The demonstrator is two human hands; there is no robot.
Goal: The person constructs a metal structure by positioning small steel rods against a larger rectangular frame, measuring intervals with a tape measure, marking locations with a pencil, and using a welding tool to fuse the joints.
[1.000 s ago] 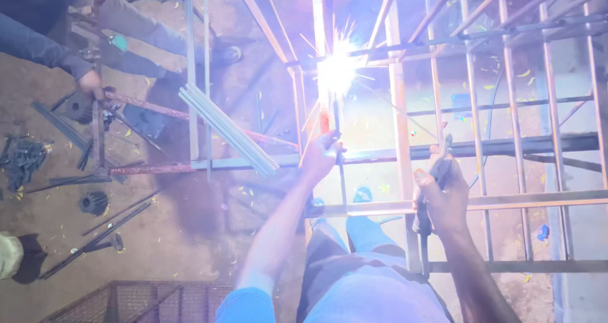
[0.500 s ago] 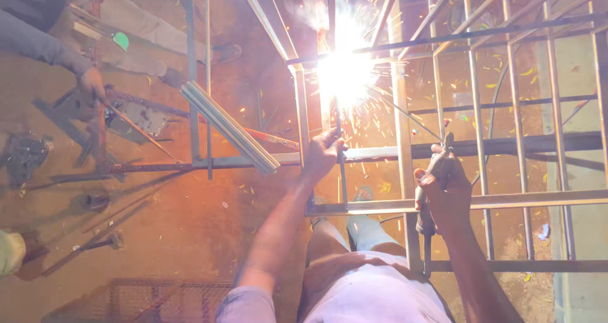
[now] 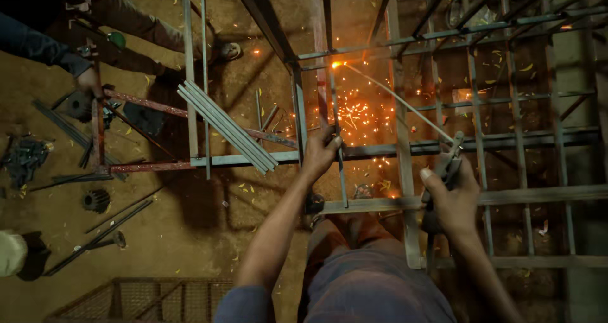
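I was mid-weld: left hand gripped the thin rod, right hand clutched the electrode holder, whose tip needed steadying on the glowing joint above the rod.

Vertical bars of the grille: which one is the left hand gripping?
The thin loose bar beside the central upright, held by the left hand; its top meets the glowing weld spot, unlike the fixed bars to the right.

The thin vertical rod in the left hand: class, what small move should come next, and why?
Probably keep the left hand steady on the thin rod and bring the electrode, clamped in the holder that the right hand grips, back onto the glowing joint. The bright spot and falling sparks suggest the weld there is fresh and perhaps unfinished.
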